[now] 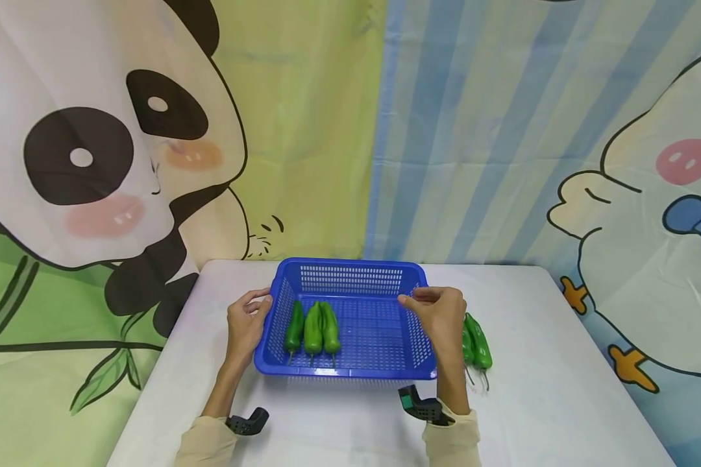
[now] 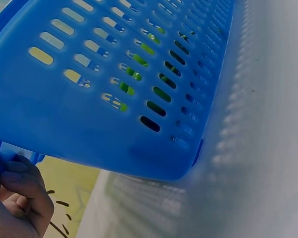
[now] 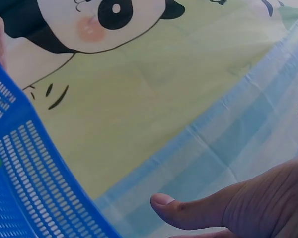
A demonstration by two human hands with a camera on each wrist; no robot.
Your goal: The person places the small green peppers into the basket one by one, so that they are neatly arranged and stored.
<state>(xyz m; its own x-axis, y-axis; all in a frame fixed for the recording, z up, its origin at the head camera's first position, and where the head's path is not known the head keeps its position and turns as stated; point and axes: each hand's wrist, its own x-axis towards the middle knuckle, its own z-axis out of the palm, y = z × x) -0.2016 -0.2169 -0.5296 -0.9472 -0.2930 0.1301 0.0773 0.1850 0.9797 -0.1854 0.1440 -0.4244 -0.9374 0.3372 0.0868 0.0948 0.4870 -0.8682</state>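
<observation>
A blue plastic basket (image 1: 374,324) with slotted walls stands over the middle of the white table. Three green peppers (image 1: 313,329) lie side by side in its left half, their stems toward the front. At the basket's left rim, my left hand (image 1: 246,324) pinches the edge between thumb and fingers; the left wrist view shows these curled fingers (image 2: 27,191) at the rim. My right hand (image 1: 441,314) hovers by the right rim, its thumb (image 3: 188,212) stretched out and apart from the basket, holding nothing visible.
More green peppers (image 1: 478,342) lie on the white table (image 1: 549,363) to the right of the basket, partly hidden behind my right hand. A cloth backdrop (image 1: 304,130) with cartoon animals hangs behind the table's far edge.
</observation>
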